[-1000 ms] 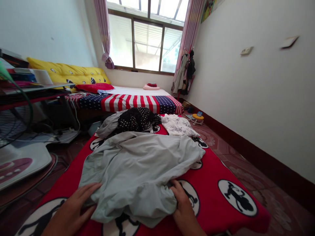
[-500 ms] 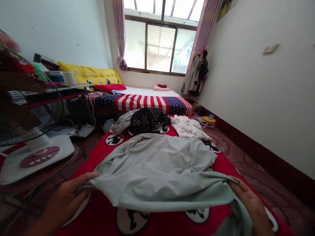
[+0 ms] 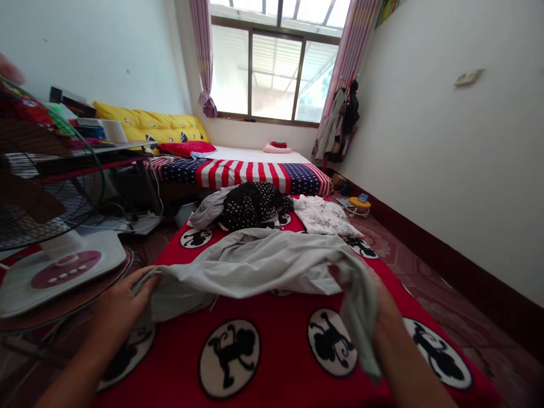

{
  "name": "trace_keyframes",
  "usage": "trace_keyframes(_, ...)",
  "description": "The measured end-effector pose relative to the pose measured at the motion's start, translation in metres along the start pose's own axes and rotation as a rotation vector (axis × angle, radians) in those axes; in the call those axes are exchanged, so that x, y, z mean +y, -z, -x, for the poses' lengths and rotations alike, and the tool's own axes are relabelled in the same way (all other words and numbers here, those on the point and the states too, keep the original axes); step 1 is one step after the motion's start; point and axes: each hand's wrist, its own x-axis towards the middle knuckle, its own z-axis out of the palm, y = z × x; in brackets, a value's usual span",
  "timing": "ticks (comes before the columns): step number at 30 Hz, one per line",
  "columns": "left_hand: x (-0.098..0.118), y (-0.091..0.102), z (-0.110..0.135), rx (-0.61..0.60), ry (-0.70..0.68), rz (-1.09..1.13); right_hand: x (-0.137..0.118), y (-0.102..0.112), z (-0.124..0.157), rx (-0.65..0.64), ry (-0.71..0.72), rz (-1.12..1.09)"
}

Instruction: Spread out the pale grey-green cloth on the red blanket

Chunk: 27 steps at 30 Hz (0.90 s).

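A pale grey-green garment (image 3: 259,265) is stretched across a red blanket printed with black monkey circles (image 3: 272,351). My left hand (image 3: 123,300) grips its left end, fingers closed around the cloth. My right hand (image 3: 382,303) holds the right end, lifted off the blanket, with a loose flap of the cloth hanging over the hand and hiding most of the fingers.
Behind lie a black dotted garment (image 3: 253,204), a grey one (image 3: 208,208) and a white flowered one (image 3: 323,218). A fan's base (image 3: 59,269) stands at left. A flag-patterned mattress (image 3: 242,173) is beyond. At right there are floor tiles and a wall.
Both hands have lifted the grey-green garment's near edge and carried it away from me, so the cloth now lies folded over itself further up the blanket. The camera shifted slightly left.
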Motion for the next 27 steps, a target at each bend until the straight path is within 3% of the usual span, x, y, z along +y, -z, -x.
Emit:
trace_keyframes(2,0.012,-0.019,-0.006,0.136,-0.128,-0.047,0.017,-0.023,-0.017,-0.056,0.038,0.192)
trace_keyframes(4,0.03,-0.039,-0.002,0.204,-0.323,0.014,0.031,-0.029,-0.038,-0.029,0.168,0.548)
trace_keyframes(6,0.051,-0.057,0.01,0.144,-0.501,0.068,0.039,-0.021,-0.061,0.057,0.293,0.896)
trace_keyframes(8,0.07,-0.073,0.021,0.039,-0.608,0.052,0.042,-0.004,-0.084,0.11,0.339,1.102)
trace_keyframes(11,0.089,-0.094,0.025,-0.076,-0.613,-0.026,0.042,0.019,-0.108,0.092,0.313,1.19)
trace_keyframes(16,0.104,-0.112,-0.005,-0.198,-0.512,-0.054,0.046,0.035,-0.121,0.019,0.279,1.257)
trace_keyframes(21,0.107,-0.096,-0.009,-0.424,-0.601,-0.042,0.019,0.041,-0.106,-0.013,0.339,1.174)
trace_keyframes(25,0.092,-0.058,0.013,-0.561,-0.674,0.06,-0.017,0.058,-0.067,-0.024,0.348,0.941)
trace_keyframes(27,0.08,-0.038,0.025,-0.663,-0.691,0.134,-0.026,0.071,-0.046,-0.118,0.293,0.896)
